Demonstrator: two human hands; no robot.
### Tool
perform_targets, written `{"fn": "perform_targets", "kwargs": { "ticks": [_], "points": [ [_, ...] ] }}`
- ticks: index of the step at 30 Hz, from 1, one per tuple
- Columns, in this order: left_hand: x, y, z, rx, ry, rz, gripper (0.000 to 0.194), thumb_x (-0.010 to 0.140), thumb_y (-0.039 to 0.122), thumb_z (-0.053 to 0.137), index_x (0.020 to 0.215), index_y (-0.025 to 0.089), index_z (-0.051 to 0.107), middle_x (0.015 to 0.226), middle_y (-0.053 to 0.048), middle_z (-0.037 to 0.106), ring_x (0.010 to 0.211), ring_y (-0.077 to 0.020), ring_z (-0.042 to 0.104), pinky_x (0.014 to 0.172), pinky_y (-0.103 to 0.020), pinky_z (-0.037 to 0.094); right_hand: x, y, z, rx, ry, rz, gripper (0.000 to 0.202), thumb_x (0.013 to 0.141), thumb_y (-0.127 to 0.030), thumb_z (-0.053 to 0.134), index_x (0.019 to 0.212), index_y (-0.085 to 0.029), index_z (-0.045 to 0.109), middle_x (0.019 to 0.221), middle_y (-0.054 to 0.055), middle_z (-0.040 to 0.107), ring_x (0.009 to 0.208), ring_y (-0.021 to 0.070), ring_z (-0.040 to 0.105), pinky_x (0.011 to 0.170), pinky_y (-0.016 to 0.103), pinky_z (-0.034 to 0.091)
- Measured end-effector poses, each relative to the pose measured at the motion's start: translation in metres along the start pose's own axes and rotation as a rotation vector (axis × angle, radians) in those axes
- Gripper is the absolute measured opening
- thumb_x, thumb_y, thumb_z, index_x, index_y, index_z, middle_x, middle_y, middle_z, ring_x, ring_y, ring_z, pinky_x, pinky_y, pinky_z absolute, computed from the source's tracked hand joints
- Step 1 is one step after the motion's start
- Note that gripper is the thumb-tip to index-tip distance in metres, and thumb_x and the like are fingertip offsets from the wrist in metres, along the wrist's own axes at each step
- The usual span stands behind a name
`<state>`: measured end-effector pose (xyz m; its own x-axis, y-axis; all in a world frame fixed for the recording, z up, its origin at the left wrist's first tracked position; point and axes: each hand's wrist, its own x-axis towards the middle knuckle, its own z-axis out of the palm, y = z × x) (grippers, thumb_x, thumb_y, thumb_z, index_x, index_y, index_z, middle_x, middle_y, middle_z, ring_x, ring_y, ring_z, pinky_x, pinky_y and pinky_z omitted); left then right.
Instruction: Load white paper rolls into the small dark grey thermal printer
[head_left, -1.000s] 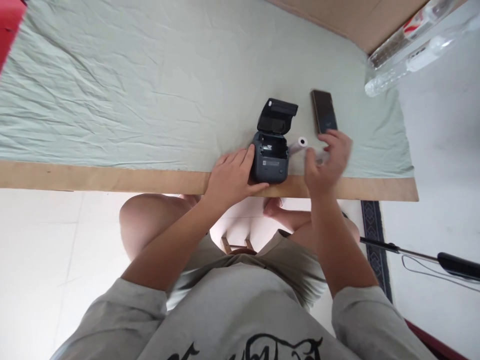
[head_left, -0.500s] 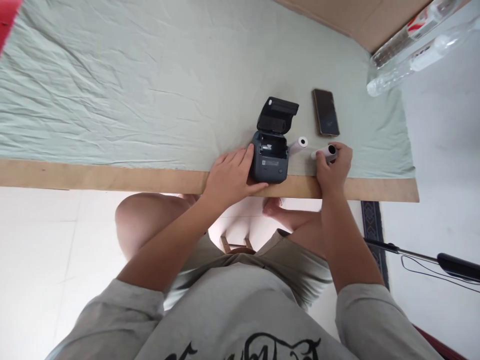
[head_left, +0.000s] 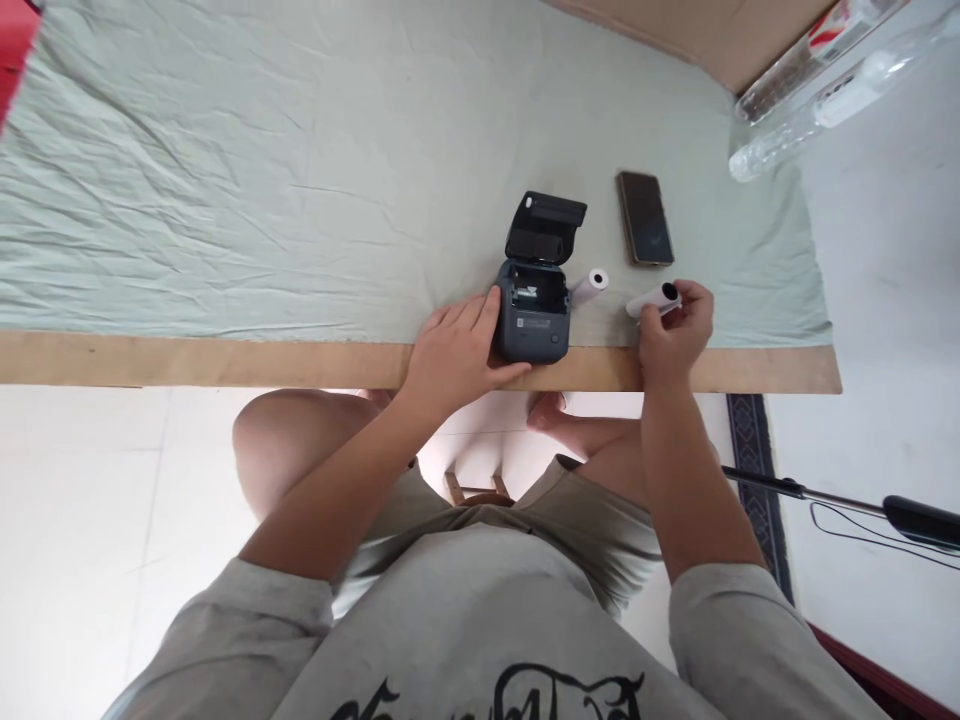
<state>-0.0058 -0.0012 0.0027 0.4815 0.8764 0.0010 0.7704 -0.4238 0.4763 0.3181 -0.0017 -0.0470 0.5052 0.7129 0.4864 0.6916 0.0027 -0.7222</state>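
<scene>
Right hand [head_left: 669, 348]: your thumb and fingers pinch the held roll [head_left: 646, 299] near its dark-holed end.
Left hand [head_left: 454, 355]: your thumb and forefinger, spread, brace the printer [head_left: 534, 338].
Second roll [head_left: 589, 289]: beside the printer, between your hands.

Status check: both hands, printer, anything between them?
Left hand against printer, lid up. Right hand gripping white paper roll. Second roll between printer and right hand; phone farther back.

The right hand [head_left: 679, 335] partly hides a white roll [head_left: 649, 300]; the device [head_left: 531, 346] label [head_left: 535, 323] (tiny) is unreadable.
</scene>
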Motion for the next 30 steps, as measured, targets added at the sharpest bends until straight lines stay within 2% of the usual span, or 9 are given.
{"fn": "perform_targets", "kwargs": {
  "ticks": [3,5,8,12,14,17,22,27,30],
  "points": [
    [0.0,0.0,0.0,0.001,0.007,0.006,0.093,0.091,0.061,0.066,0.161,0.007,0.035,0.159,-0.021,0.05,0.142,-0.0371,0.051,0.117,-0.047,0.038,-0.003,-0.011,-0.004,0.04,0.048,-0.089,0.042,0.076,-0.041,0.062,0.114,-0.023,0.058,0.104,0.008,0.066,0.088,0.0221,0.068,0.083,0.043,0.059],
    [-0.001,-0.001,0.0,0.001,0.006,0.015,0.093,0.091,0.061,0.066,0.16,0.008,0.035,0.159,-0.02,0.051,0.142,-0.0365,0.052,0.117,-0.046,0.039,-0.005,-0.03,-0.007,0.039,-0.023,-0.189,0.045,0.083,-0.045,0.06,0.123,-0.025,0.06,0.115,0.01,0.068,0.098,0.0256,0.07,0.087,0.047,0.059],
    [-0.001,0.0,0.0,0.007,0.009,0.018,0.093,0.092,0.062,0.065,0.161,0.007,0.034,0.159,-0.019,0.05,0.143,-0.0366,0.051,0.117,-0.045,0.038,-0.008,-0.07,-0.004,0.0,-0.226,-0.385,0.047,0.096,-0.049,0.052,0.138,-0.027,0.057,0.125,0.012,0.067,0.116,0.0295,0.067,0.104,0.053,0.054],
    [-0.001,0.0,0.0,0.001,0.003,0.006,0.094,0.091,0.062,0.066,0.161,0.007,0.034,0.161,-0.019,0.048,0.143,-0.0372,0.051,0.117,-0.047,0.039,-0.009,-0.117,0.022,-0.108,-0.544,-0.546,0.048,0.103,-0.043,0.036,0.146,-0.027,0.052,0.136,0.013,0.066,0.127,0.0301,0.062,0.109,0.052,0.05],
    [-0.001,0.0,0.001,-0.009,0.007,0.009,0.094,0.091,0.063,0.066,0.161,0.007,0.035,0.16,-0.019,0.049,0.143,-0.0369,0.051,0.116,-0.047,0.039,-0.009,-0.129,0.036,-0.199,-0.634,-0.574,0.048,0.103,-0.037,0.034,0.148,-0.027,0.05,0.14,0.012,0.066,0.129,0.0299,0.061,0.109,0.052,0.049],
    [-0.001,-0.002,0.003,-0.009,0.022,0.026,0.096,0.09,0.063,0.066,0.16,0.006,0.035,0.159,-0.019,0.051,0.144,-0.0365,0.05,0.118,-0.047,0.037,-0.006,-0.132,0.049,-0.286,-0.684,-0.564,0.048,0.099,-0.03,0.04,0.146,-0.027,0.05,0.138,0.01,0.069,0.122,0.0297,0.064,0.103,0.051,0.05],
    [-0.002,-0.004,0.006,-0.008,0.04,0.033,0.095,0.091,0.063,0.066,0.161,0.007,0.035,0.159,-0.019,0.051,0.144,-0.0355,0.05,0.119,-0.046,0.036,0.0,-0.128,0.053,-0.259,-0.669,-0.506,0.045,0.091,-0.026,0.054,0.136,-0.023,0.051,0.13,0.011,0.074,0.116,0.0305,0.067,0.098,0.049,0.05],
    [-0.002,-0.004,0.006,-0.011,0.036,0.032,0.095,0.091,0.063,0.065,0.161,0.008,0.034,0.159,-0.02,0.051,0.143,-0.0361,0.051,0.119,-0.046,0.036,0.001,-0.131,0.055,-0.324,-0.697,-0.458,0.025,0.085,-0.02,0.058,0.11,-0.024,0.061,0.119,0.009,0.078,0.104,0.0307,0.071,0.095,0.05,0.048],
    [-0.002,-0.004,0.005,-0.003,0.04,0.034,0.095,0.091,0.063,0.065,0.16,0.006,0.035,0.158,-0.019,0.052,0.142,-0.0358,0.051,0.118,-0.045,0.037,-0.001,-0.132,0.055,-0.329,-0.69,-0.462,0.011,0.087,-0.019,0.056,0.093,-0.024,0.064,0.114,0.006,0.08,0.105,0.0301,0.072,0.095,0.049,0.047]
  ]
}}
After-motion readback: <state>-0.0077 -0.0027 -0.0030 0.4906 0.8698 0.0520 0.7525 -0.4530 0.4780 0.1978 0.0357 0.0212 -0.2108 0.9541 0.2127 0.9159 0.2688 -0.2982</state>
